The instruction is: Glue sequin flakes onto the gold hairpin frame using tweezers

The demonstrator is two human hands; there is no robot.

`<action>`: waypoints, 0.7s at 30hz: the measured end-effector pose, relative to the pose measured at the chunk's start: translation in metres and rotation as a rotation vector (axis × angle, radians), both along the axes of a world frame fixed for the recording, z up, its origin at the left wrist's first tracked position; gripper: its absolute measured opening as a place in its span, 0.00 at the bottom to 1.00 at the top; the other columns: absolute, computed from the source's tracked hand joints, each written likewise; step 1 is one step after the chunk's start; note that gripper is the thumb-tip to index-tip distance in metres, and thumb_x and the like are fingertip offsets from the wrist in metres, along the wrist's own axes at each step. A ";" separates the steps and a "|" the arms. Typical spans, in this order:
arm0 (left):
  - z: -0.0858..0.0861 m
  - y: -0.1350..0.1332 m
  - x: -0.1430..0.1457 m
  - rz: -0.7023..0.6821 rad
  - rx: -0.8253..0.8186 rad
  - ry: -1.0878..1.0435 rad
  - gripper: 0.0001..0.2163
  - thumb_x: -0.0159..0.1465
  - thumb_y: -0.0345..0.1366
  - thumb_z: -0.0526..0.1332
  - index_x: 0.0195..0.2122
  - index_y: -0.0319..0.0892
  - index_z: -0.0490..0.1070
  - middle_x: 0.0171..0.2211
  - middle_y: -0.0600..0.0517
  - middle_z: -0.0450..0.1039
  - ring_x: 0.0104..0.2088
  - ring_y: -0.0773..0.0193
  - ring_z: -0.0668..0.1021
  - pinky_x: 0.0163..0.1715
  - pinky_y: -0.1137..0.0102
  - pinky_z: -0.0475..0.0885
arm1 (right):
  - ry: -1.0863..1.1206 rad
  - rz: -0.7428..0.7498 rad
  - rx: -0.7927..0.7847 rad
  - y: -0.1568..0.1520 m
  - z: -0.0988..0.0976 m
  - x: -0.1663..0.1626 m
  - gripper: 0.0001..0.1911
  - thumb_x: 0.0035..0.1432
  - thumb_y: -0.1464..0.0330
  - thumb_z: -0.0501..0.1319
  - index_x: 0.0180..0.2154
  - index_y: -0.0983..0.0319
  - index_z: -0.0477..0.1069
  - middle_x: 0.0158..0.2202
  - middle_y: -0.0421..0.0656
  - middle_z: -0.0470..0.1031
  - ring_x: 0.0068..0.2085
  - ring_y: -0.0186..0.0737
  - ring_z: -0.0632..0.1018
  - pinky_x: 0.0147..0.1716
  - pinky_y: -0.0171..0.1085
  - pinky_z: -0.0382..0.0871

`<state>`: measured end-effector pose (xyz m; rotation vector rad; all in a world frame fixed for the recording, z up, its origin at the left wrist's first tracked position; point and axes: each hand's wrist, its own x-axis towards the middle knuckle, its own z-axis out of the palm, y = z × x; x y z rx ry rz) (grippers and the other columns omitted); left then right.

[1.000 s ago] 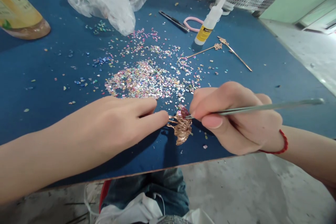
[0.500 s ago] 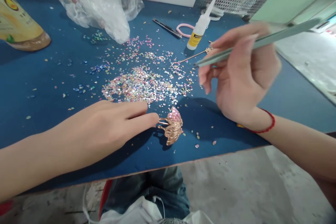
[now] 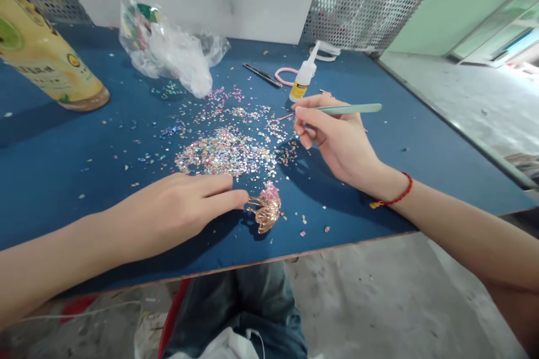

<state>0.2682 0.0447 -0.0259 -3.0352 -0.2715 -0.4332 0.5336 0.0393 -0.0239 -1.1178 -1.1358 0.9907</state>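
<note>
My left hand [image 3: 185,202] rests low over the blue table, thumb and forefinger pinched on the thin stem of a gold butterfly-shaped ornament [image 3: 268,214]. Pink flakes cover the upper part of its openwork wing; the lower part is bare gold. To the right, my right hand [image 3: 337,140] is closed on pale green tweezers [image 3: 353,108], held like a pen; their tips are hidden by the fingers. Beneath that hand lies a thin gold stick [image 3: 286,116], partly covered. A heap of shiny shell-like flakes [image 3: 227,151] spreads just beyond both hands.
A glue bottle [image 3: 300,83] stands behind my right hand, near a pink ring [image 3: 286,76] and a black pen [image 3: 261,75]. Further left are a crumpled plastic bag [image 3: 181,61] and a yellow bottle [image 3: 63,67]. The table's front edge [image 3: 236,265] runs above my lap.
My right hand has moved left and lower with the tweezers, now swung more level. My left hand still holds the ornament. The view has tilted up slightly.
</note>
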 end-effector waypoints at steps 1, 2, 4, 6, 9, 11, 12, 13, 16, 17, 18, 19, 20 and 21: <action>0.000 0.000 0.000 0.000 -0.001 -0.037 0.16 0.69 0.22 0.46 0.46 0.43 0.70 0.33 0.54 0.72 0.28 0.67 0.77 0.25 0.73 0.65 | -0.002 0.013 0.001 0.001 0.000 0.001 0.03 0.56 0.73 0.65 0.30 0.61 0.75 0.25 0.38 0.73 0.26 0.28 0.73 0.20 0.30 0.66; 0.001 0.001 0.000 0.000 -0.004 -0.077 0.15 0.69 0.23 0.46 0.45 0.43 0.70 0.33 0.54 0.73 0.28 0.68 0.77 0.26 0.74 0.66 | -0.011 0.026 0.014 0.001 0.000 0.001 0.01 0.55 0.73 0.65 0.31 0.62 0.77 0.27 0.39 0.75 0.28 0.29 0.75 0.21 0.30 0.67; 0.002 0.003 -0.002 -0.004 0.003 -0.148 0.14 0.70 0.25 0.46 0.44 0.43 0.71 0.32 0.55 0.74 0.28 0.70 0.76 0.26 0.75 0.66 | -0.047 0.043 0.038 0.002 0.000 0.003 0.03 0.52 0.73 0.68 0.32 0.63 0.79 0.27 0.40 0.77 0.29 0.30 0.76 0.22 0.30 0.67; 0.003 0.006 -0.004 -0.002 0.038 -0.178 0.14 0.72 0.27 0.47 0.44 0.44 0.71 0.32 0.56 0.75 0.28 0.71 0.76 0.27 0.76 0.66 | -0.080 0.038 0.035 0.002 0.000 0.005 0.04 0.48 0.73 0.70 0.31 0.63 0.81 0.25 0.39 0.77 0.25 0.28 0.74 0.21 0.30 0.66; 0.003 0.011 -0.009 0.028 0.104 -0.196 0.13 0.73 0.29 0.47 0.46 0.45 0.71 0.36 0.56 0.77 0.31 0.71 0.78 0.29 0.76 0.67 | -0.085 0.036 0.017 0.002 0.001 0.006 0.03 0.48 0.73 0.71 0.30 0.62 0.81 0.19 0.36 0.73 0.20 0.25 0.68 0.19 0.31 0.61; 0.003 0.013 -0.011 0.062 0.121 -0.208 0.12 0.73 0.29 0.48 0.47 0.45 0.70 0.39 0.56 0.78 0.34 0.71 0.79 0.31 0.76 0.68 | -0.074 0.049 0.022 0.002 0.002 0.007 0.04 0.49 0.74 0.70 0.30 0.62 0.82 0.18 0.35 0.71 0.19 0.25 0.67 0.18 0.31 0.60; 0.003 0.014 -0.012 0.070 0.119 -0.208 0.12 0.73 0.29 0.48 0.48 0.45 0.70 0.40 0.56 0.78 0.34 0.71 0.79 0.31 0.77 0.68 | -0.071 0.054 0.025 0.001 0.002 0.007 0.04 0.50 0.73 0.70 0.31 0.62 0.82 0.17 0.35 0.70 0.19 0.24 0.66 0.19 0.31 0.60; 0.003 0.014 -0.012 0.062 0.110 -0.206 0.12 0.73 0.29 0.48 0.47 0.45 0.71 0.40 0.56 0.79 0.34 0.72 0.80 0.31 0.77 0.68 | -0.070 0.057 0.028 0.001 0.003 0.007 0.04 0.50 0.73 0.70 0.32 0.62 0.82 0.18 0.35 0.70 0.19 0.25 0.67 0.19 0.31 0.60; 0.004 0.013 -0.012 0.023 0.091 -0.200 0.13 0.73 0.29 0.47 0.47 0.44 0.71 0.40 0.55 0.78 0.35 0.72 0.80 0.33 0.78 0.69 | -0.049 0.061 0.033 0.000 0.004 0.006 0.04 0.51 0.73 0.70 0.32 0.62 0.82 0.20 0.36 0.73 0.21 0.25 0.69 0.19 0.30 0.62; 0.004 0.013 -0.012 0.017 0.092 -0.199 0.13 0.73 0.29 0.47 0.47 0.43 0.71 0.40 0.55 0.78 0.35 0.72 0.80 0.33 0.78 0.69 | -0.034 0.067 0.033 0.000 0.005 0.006 0.03 0.51 0.72 0.69 0.32 0.62 0.82 0.22 0.37 0.74 0.22 0.26 0.70 0.19 0.30 0.63; 0.003 0.013 -0.012 0.017 0.097 -0.201 0.14 0.73 0.30 0.47 0.47 0.43 0.71 0.39 0.55 0.78 0.35 0.72 0.79 0.33 0.78 0.69 | -0.017 0.073 0.030 0.000 0.005 0.006 0.03 0.51 0.73 0.69 0.31 0.62 0.82 0.23 0.38 0.75 0.22 0.26 0.71 0.19 0.30 0.64; 0.003 0.013 -0.012 0.020 0.101 -0.205 0.14 0.73 0.30 0.47 0.47 0.43 0.72 0.40 0.55 0.78 0.35 0.72 0.79 0.33 0.78 0.69 | -0.001 0.074 0.024 0.000 0.005 0.006 0.03 0.51 0.73 0.69 0.31 0.63 0.82 0.24 0.38 0.76 0.23 0.26 0.71 0.19 0.29 0.65; 0.002 0.013 -0.012 0.026 0.104 -0.209 0.14 0.73 0.29 0.47 0.47 0.43 0.72 0.40 0.54 0.78 0.35 0.72 0.79 0.33 0.78 0.69 | 0.008 0.073 0.018 0.000 0.004 0.006 0.03 0.51 0.73 0.69 0.31 0.63 0.82 0.25 0.39 0.77 0.23 0.27 0.72 0.19 0.29 0.65; 0.002 0.013 -0.012 0.031 0.106 -0.211 0.14 0.73 0.29 0.47 0.47 0.43 0.72 0.41 0.54 0.78 0.35 0.72 0.79 0.33 0.78 0.69 | 0.006 0.074 0.010 0.001 0.004 0.007 0.03 0.50 0.73 0.69 0.31 0.63 0.82 0.25 0.39 0.77 0.23 0.27 0.73 0.19 0.29 0.66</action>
